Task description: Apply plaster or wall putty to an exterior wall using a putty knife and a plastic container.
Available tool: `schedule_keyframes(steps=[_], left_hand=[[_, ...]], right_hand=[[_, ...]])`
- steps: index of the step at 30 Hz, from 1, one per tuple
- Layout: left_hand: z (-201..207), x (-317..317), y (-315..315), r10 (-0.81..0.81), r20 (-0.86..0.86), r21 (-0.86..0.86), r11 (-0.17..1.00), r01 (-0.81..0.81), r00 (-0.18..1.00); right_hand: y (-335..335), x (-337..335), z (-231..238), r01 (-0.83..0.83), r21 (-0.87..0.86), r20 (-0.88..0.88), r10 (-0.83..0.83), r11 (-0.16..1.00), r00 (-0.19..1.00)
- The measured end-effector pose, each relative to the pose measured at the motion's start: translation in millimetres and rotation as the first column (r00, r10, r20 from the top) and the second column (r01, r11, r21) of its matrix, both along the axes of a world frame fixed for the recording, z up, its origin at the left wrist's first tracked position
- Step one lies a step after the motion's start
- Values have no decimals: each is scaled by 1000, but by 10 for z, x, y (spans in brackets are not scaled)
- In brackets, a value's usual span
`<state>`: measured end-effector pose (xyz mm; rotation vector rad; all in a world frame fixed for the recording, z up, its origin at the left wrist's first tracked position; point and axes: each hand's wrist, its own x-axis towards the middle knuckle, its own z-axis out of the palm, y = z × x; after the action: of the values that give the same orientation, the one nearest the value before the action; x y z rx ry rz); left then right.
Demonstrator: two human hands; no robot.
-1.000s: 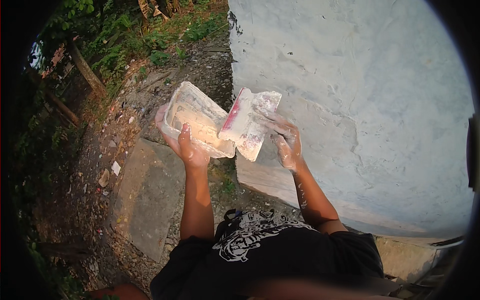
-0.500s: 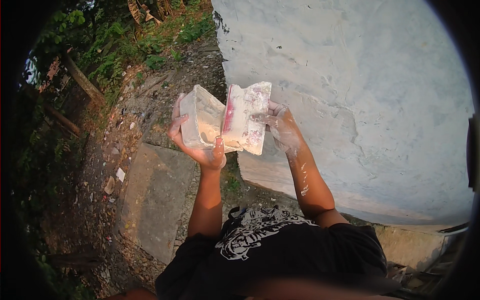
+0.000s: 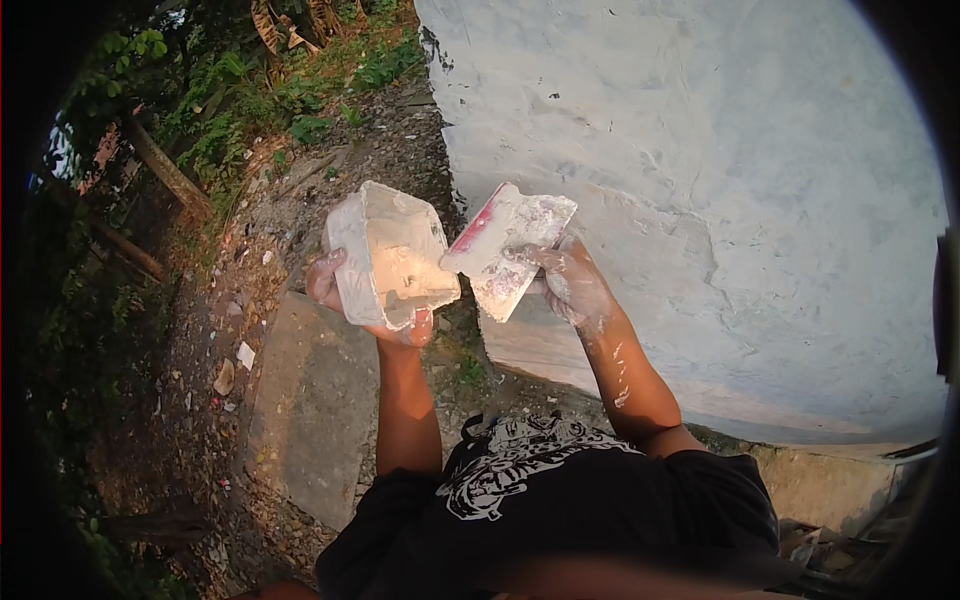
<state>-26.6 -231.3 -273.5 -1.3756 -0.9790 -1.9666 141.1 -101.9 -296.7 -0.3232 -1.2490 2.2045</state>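
Observation:
My left hand grips a whitish plastic tub from outside and below, fingers on its far left side and thumb at the near rim. The tub is tilted, its opening turned toward the right, and creamy putty coats the inside. My right hand pinches a broad, flat putty scraper, thumb on top and other fingers mostly hidden beneath. White putty smears the scraper, with pink showing along one edge. Its left corner is close to the tub's right rim; whether they touch I cannot tell. Both hands are dusted with putty.
A large pale plastered wall takes up the right side, its edge near the scraper. Below lie a concrete slab and rubble-strewn ground. Plants and a leaning trunk stand at the upper left.
The tub has moved left and turned, showing more of its inside. The scraper has swung clockwise and shifted right, away from the tub's middle toward its rim.

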Motion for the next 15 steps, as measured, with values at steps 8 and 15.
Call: schedule_keyframes(steps=[8, 15], left_hand=[[52, -43, 123, -165, -65, 157, 972, 173, 984], [163, 144, 139, -545, 369, 353, 832, 429, 753]], right_hand=[[-139, 111, 243, -34, 20, 86, 32, 999, 996], [-225, -5, 386, 72, 216, 270, -131, 974, 954]])
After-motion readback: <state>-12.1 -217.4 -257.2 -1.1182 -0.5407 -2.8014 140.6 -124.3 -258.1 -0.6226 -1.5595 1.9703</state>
